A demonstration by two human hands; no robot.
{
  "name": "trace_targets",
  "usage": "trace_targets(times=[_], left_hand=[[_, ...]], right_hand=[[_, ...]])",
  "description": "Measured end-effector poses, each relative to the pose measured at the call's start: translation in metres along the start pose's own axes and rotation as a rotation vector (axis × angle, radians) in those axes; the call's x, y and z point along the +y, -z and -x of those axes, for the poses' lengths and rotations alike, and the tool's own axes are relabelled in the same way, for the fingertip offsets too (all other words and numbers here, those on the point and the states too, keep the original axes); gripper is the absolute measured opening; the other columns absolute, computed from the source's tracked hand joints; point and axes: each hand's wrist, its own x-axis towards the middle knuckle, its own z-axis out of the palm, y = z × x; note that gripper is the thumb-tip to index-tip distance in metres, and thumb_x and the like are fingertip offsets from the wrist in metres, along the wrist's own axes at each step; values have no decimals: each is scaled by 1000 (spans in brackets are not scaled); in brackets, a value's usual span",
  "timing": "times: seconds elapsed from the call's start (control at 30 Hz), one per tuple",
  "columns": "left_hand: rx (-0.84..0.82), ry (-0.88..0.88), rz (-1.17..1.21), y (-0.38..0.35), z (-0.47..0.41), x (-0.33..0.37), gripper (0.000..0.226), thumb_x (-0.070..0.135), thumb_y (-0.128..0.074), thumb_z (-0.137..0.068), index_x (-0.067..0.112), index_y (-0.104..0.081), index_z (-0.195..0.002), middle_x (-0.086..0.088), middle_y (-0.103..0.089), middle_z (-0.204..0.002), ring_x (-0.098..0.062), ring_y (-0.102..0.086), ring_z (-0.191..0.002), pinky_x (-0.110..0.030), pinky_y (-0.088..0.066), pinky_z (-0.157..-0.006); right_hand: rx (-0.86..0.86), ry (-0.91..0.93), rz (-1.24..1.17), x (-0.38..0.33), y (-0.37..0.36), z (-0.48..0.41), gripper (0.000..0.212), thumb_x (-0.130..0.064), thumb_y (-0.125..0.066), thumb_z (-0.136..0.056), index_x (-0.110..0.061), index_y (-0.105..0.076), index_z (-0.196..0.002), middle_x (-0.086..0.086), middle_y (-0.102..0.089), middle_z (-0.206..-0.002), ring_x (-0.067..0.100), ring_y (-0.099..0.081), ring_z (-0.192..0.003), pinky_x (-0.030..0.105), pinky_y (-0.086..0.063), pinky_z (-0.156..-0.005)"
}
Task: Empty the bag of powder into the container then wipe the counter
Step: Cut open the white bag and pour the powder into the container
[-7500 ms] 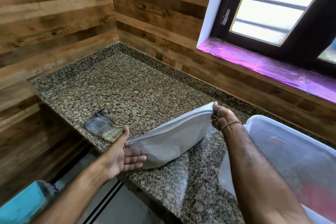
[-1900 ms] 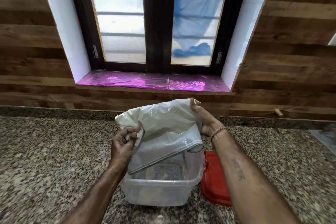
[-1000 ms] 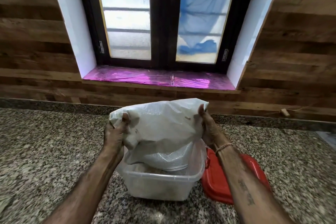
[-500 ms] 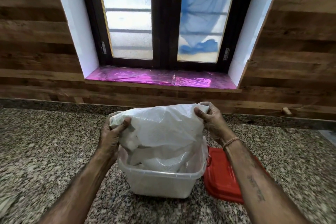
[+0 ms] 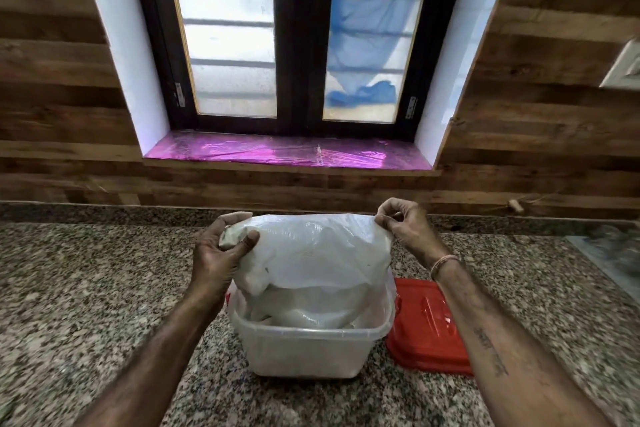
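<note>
A white plastic bag (image 5: 311,253) hangs upside down, its lower part down inside a clear plastic container (image 5: 304,354) on the granite counter (image 5: 86,288). My left hand (image 5: 221,253) grips the bag's upper left corner. My right hand (image 5: 401,225) pinches its upper right corner. Pale bag folds fill the container's inside; any powder is hidden.
A red lid (image 5: 426,326) lies flat on the counter, touching the container's right side. A wood-panelled wall and a window with a pink sill (image 5: 284,152) stand behind. A shiny grey object (image 5: 613,253) shows at the far right edge.
Over the last seconds the bag was turned mouth-down and lowered into the container. Both hands shifted to its top corners and stretched it wider.
</note>
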Motion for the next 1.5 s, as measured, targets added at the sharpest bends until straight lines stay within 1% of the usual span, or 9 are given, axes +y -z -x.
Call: trace_targets(times=[0.37,0.5,0.63,0.8,0.93,1.1,1.3,1.37,1.5], left_hand=[[30,-23,-199,8,-14,-6,14,23,-79,-88,12,-69,-87,-2,-71,-80,-18,-61,-73,-32,-51,-66],[-3,-289,-866,4,-20,8,30,56,-73,-83,33,-74,-101,10,-74,-99,-19,-70,-90,-40,-56,-80],[-226,-388,-1133,-45,-28,22,52,75,-55,-83,37,-73,-114,12,-73,-113,-18,-67,-109,-42,-42,-96],[-288,-432,-1082,-117,-29,29,40,64,-64,-88,31,-73,-109,8,-74,-110,-18,-67,-107,-39,-38,-91],[-211,-387,-996,-138,-29,32,24,40,-75,-86,17,-69,-81,5,-70,-75,-17,-69,-85,-31,-37,-68],[-227,-159,-784,-116,-54,30,20,33,-79,-81,27,-67,-66,12,-59,-61,-14,-55,-69,-29,-39,-61],[-267,-82,-580,-103,-71,34,11,13,-76,-85,18,-74,-75,10,-66,-69,-7,-53,-70,-28,-41,-70],[-242,-82,-584,-102,-71,35,12,14,-75,-86,19,-74,-76,9,-66,-69,-7,-52,-69,-29,-41,-70],[-192,-150,-642,-108,-65,42,9,25,-73,-90,26,-73,-81,9,-67,-72,-7,-55,-67,-31,-44,-66]], right_hand=[[130,105,623,-38,8,0,20,-19,-71,-90,-29,-60,-76,-11,-59,-93,17,-49,-95,42,-48,-84],[64,93,557,-46,13,-1,22,-20,-73,-88,-29,-61,-72,-13,-58,-88,20,-57,-91,48,-54,-83],[61,77,479,-57,3,-2,23,-15,-73,-91,-26,-63,-73,-7,-61,-92,18,-60,-89,40,-55,-80],[20,36,336,-67,2,-2,16,-18,-70,-94,-18,-64,-80,-9,-61,-74,6,-51,-67,27,-43,-63],[26,56,83,-64,7,5,11,-14,-72,-95,-10,-68,-86,-8,-59,-72,-5,-48,-58,16,-41,-56],[-107,-74,-388,-24,17,29,40,-30,-68,-95,-7,-65,-128,-5,-72,-98,2,-62,-81,16,-48,-68],[-220,-109,-552,8,-17,36,80,-61,-86,-68,-3,-69,-122,8,-73,-109,22,-63,-99,40,-50,-90],[-231,-88,-634,3,-23,33,89,-65,-86,-64,-1,-66,-124,7,-72,-110,19,-65,-100,35,-55,-89],[-237,-34,-727,-4,-29,28,72,-43,-89,-72,4,-64,-120,12,-72,-107,22,-67,-97,29,-58,-84]])
